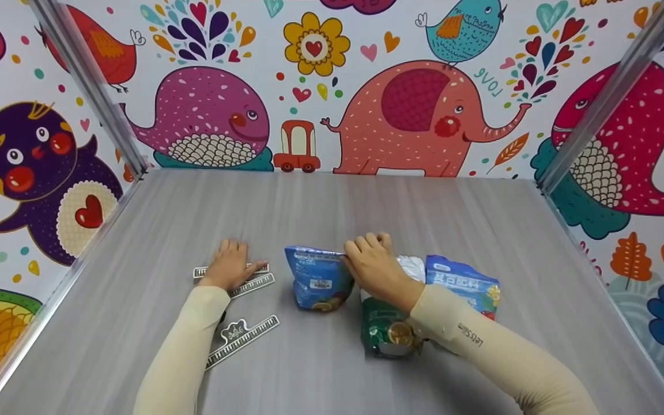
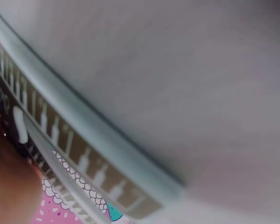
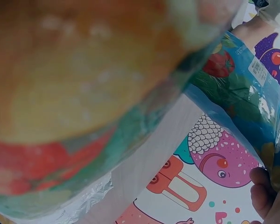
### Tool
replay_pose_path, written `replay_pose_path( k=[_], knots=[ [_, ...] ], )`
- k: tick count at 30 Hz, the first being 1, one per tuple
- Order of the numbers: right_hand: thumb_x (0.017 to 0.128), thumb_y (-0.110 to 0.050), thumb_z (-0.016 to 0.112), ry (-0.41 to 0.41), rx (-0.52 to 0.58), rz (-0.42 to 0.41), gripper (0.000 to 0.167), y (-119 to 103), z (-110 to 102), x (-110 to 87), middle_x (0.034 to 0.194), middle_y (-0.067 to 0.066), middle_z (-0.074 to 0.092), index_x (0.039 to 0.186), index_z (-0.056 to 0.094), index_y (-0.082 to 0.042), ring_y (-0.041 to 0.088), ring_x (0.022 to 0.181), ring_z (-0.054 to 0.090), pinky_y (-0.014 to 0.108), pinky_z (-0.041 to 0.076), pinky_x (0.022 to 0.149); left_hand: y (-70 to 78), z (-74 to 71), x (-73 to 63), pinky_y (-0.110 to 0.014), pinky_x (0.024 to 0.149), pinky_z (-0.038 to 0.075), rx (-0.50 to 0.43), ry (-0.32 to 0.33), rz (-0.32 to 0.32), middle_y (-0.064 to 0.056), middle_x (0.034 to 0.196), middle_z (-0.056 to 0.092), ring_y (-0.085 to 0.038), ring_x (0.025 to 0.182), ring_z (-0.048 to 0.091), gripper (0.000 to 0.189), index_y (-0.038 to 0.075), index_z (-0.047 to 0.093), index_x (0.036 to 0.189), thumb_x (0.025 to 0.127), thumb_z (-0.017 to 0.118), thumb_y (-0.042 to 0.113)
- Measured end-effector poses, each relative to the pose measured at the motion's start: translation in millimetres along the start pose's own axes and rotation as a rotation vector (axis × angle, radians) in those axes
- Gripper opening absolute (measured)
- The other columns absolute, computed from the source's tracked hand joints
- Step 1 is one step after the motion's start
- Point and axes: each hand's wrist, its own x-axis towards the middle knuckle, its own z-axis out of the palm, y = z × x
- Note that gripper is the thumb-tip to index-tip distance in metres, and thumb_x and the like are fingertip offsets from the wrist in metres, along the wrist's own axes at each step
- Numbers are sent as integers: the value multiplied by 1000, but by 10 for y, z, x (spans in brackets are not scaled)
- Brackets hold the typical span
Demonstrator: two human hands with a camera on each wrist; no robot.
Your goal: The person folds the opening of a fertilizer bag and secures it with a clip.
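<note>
The right hand (image 1: 373, 268) pinches the top edge of the blue bag (image 1: 316, 278), which stands just left of it. The left hand (image 1: 229, 266) lies flat, fingers together, on a clip (image 1: 251, 283).

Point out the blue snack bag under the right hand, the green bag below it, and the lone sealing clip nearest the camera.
blue snack bag (image 1: 316, 282), head view, middle of its front face.
green bag (image 1: 387, 331), head view, front panel near the round picture.
sealing clip (image 1: 245, 339), head view, middle of the toothed strip.
</note>
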Motion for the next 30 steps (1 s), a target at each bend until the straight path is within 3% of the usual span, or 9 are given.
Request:
replay_pose_path(
  k=[5,15,22,30],
  knots=[
    [105,-23,52,4,12,2,16,3,-14,6,80,3,45,94,50,-10,23,82,44,46,31,86,-1,-9,-4,-57,97,34,20,21,-3,-33,111,54,-45,108,43,60,-14,55,107,95,61,44],
    [105,-23,50,33,-23,-24,19,-1,-8,-8,80,4,47,93,49,-9,24,80,44,46,31,83,25,7,-47,-51,82,35,161,161,37,-28,99,56,-42,94,46,58,-10,55,99,92,65,46],
    [105,-23,52,19,-19,-10,17,-12,-2,-8,81,3,47,94,49,-10,23,82,44,46,31,85,36,-10,-33,-53,82,37,100,266,76,-28,97,52,-45,95,49,56,-9,52,99,91,67,44],
    [105,-23,51,11,-19,-9,18,-6,-10,-3,80,3,46,94,49,-10,23,80,43,46,32,86,73,-56,-12,-55,85,40,48,334,53,-27,98,51,-45,94,51,58,-9,52,99,91,66,46]
  ],
)
